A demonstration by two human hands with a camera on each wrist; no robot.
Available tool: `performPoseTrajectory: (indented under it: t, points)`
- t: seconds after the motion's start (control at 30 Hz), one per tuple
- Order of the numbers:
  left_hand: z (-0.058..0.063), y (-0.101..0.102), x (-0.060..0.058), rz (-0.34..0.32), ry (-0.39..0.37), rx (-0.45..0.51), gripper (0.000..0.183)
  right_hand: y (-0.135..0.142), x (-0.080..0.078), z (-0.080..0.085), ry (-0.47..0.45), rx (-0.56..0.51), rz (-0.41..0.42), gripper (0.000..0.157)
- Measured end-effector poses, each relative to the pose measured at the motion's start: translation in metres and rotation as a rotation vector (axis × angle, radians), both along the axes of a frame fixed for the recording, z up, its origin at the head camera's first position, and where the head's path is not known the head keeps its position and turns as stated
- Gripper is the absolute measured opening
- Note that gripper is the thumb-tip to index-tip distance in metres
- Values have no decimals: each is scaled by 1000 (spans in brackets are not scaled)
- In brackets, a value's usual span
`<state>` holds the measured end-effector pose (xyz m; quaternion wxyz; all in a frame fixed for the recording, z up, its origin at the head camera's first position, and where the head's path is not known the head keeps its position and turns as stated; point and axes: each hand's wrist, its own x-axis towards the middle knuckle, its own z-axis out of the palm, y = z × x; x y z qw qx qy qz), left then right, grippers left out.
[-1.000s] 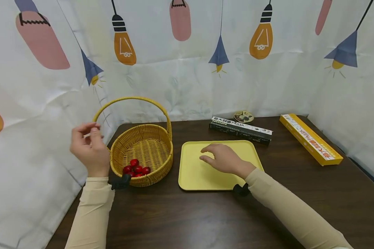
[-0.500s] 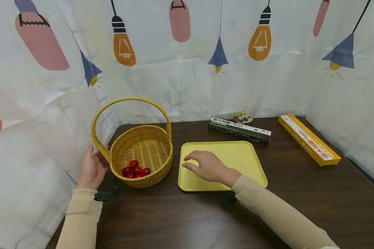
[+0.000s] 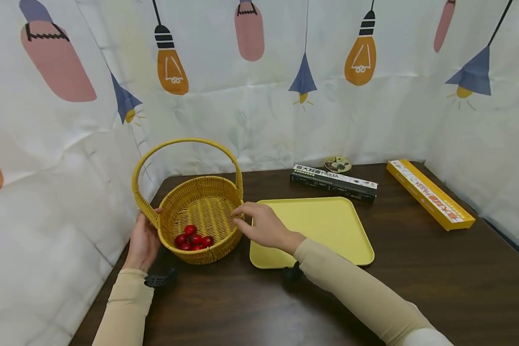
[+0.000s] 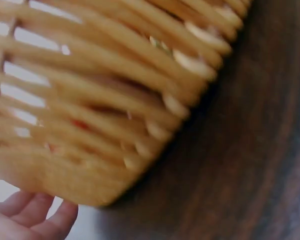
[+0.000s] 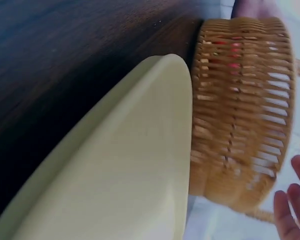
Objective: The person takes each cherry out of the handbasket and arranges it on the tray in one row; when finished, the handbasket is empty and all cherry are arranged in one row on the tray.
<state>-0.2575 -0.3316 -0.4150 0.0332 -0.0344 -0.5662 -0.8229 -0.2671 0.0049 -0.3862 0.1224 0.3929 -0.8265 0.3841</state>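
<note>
A round yellow wicker basket (image 3: 199, 180) stands upright on the dark wooden bench (image 3: 225, 307), left of the middle of the frame, its tall handle (image 3: 186, 141) arching over it. At the lower front of its inside lies a cluster of glossy red fruits (image 3: 196, 239).

The left hand (image 3: 143, 242) is at the basket's left side, its fingers reaching up beside the foot of the handle. They are lightly bent and not closed round anything that shows; the left wrist view is blurred, but the fingertips seem to touch the wickerwork. The right hand (image 3: 264, 227) is raised at the basket's right rim, above the left edge of a yellow tray (image 3: 320, 221). Its fingers are loosely curved, thumb apart from them, and hold nothing; in the right wrist view a gap shows between them and the basket.

The tray lies flat right of centre, just beside the basket. Behind it are a black pasta box (image 3: 334, 183) and a small round patterned disc (image 3: 338, 164); a yellow pasta box (image 3: 430, 193) lies slantwise at the right. A white curtain (image 3: 259, 120) printed with hanging lamps fills the upper frame.
</note>
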Motion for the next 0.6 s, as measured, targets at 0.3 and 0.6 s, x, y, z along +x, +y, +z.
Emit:
performPoseTrajectory:
  t: [0.3,0.6]
  points:
    - [-4,8,3,78,-58,-279,56,-39,-6,-2,34,140,104,26]
    - [-6,17,-3,345,-118,-615,38,-68,-11,0,-50,408,-9,27]
